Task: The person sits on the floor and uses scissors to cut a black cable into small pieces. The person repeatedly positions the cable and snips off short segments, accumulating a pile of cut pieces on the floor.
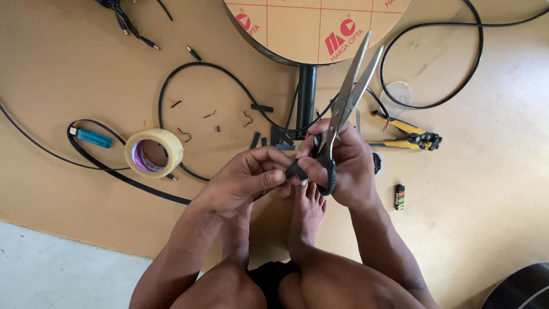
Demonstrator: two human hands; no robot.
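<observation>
Sitting on a tan floor, with the right hand closed through the black loops of long steel scissors, blades a little apart and pointing up and away. Left hand pinching, thumb against forefinger, a small black piece just beside the scissor handles, above the bare feet. Looks like a short strip of black tape or cable sleeve: probably very light, soft and easy to bend, so better held at its end between two fingertips. Scissors probably stiff and rather heavy, sharp at the tips, safe only at the loops.

Near on the left: roll of clear tape, blue lighter, black cable. On the right: yellow wire stripper, small green lighter.

Hard to tell what the black piece really is; fingers cover most of it. Round board on a black post cut off by the upper edge.
</observation>
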